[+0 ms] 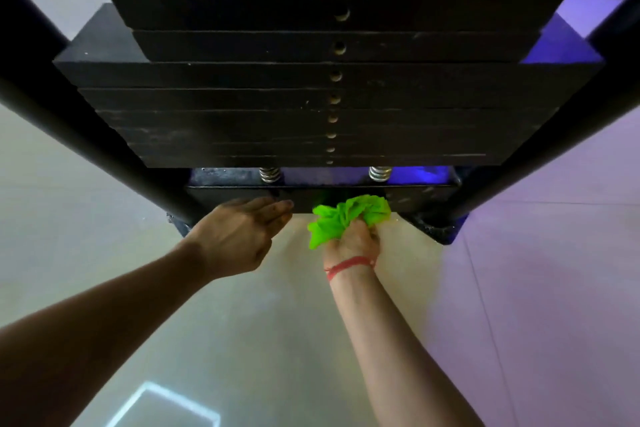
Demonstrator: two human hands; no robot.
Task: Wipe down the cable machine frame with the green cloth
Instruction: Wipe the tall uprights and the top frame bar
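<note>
right hand (353,241) presses bunched green cloth (346,215) against the frame's crosswise base bar (415,196)

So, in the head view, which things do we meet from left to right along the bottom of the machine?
Left frame post → left hand → green cloth gripped by the right hand → right frame post.

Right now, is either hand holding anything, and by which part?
The right hand grips the green cloth, bunched, by its lower end. The left hand holds nothing; its straight fingers reach the base bar.
</note>
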